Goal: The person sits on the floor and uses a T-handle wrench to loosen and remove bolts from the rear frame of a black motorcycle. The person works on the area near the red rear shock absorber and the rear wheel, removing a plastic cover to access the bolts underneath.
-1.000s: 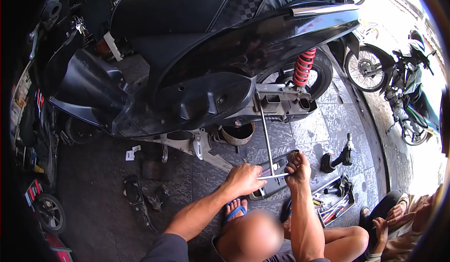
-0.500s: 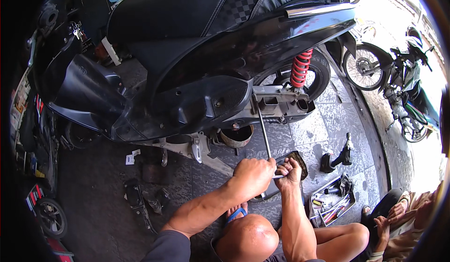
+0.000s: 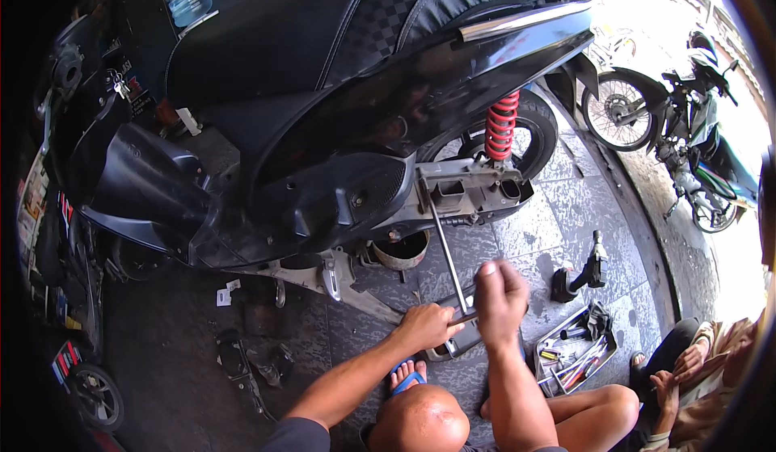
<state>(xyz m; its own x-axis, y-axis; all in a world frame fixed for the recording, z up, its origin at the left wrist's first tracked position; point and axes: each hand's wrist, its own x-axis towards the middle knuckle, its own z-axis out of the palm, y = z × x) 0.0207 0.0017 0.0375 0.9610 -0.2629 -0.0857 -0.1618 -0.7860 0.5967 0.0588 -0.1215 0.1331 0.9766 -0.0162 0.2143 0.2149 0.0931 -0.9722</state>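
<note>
— What did you see nearest to you?

— The person crouched low, knees bare, both forearms reaching away. The left hand [image 3: 427,325] was closed around the near end of a long metal rod [image 3: 443,240], low by the paving. The right hand [image 3: 499,298] was fisted over the same end, just above the left, knuckles up. A second ago it sat lower and flatter beside the left; now it had risen and bunched tight.

— And the rod itself?

— Thin, straight, bare steel. It ran from the two hands away to the grey engine casing [image 3: 473,189] under the scooter [image 3: 339,121], its far tip touching the boxy metal there.

— Was there room to move?

— Little. Just right of the hands lay an open tool tray [image 3: 575,353], full of slim tools, and beyond it a dark stubby tool [image 3: 584,270] stood on the stone tiles. To the left, small dark parts [image 3: 250,359] were scattered on the darker floor. A bare patch of tile lay between hands and casing.

— Farther off?

— A round drum-like part [image 3: 402,250] hung under the scooter, a red coil spring [image 3: 501,125] stood by the rear wheel, and glossy black panels and a chequered seat rose above. Far right, a second motorcycle [image 3: 687,121] stood in sunlight. Another person's hands [image 3: 687,367] rested at the right edge.
</note>
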